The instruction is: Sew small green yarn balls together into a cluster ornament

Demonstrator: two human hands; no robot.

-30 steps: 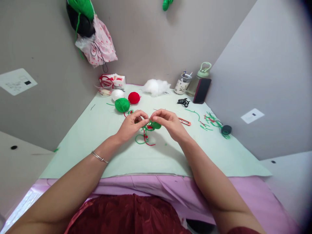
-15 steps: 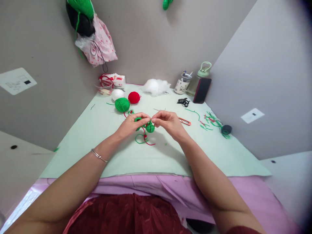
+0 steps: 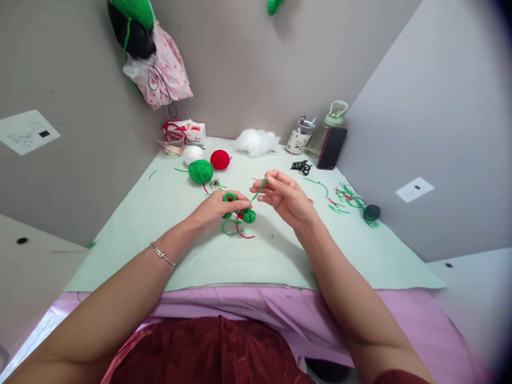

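My left hand [image 3: 216,207] is closed on a small green crocheted piece [image 3: 229,198], whose ring-shaped end shows above the thumb. Just below its fingertips hangs a green jingle bell [image 3: 249,216] with dark slits. My right hand [image 3: 286,194] pinches a green yarn strand [image 3: 260,189] between thumb and finger, its other fingers loosely curled. That strand slants down toward the left fingertips; how it joins the piece is too small to tell. On the table under the bell lie a curled green yarn end [image 3: 226,228] and a red yarn end [image 3: 245,235].
Green [image 3: 200,172], red [image 3: 220,159] and white [image 3: 194,156] yarn balls sit at back left, by white stuffing [image 3: 256,143]. To the right are a black claw clip [image 3: 301,168], yarn scraps [image 3: 348,197], a black tape roll [image 3: 372,212], a phone [image 3: 333,149] and a bottle [image 3: 320,136].
My right hand has moved slightly right and up, away from the left fingertips, drawing the green strand between them. The ring and bell have shifted a little; the orange cutter is now mostly covered.
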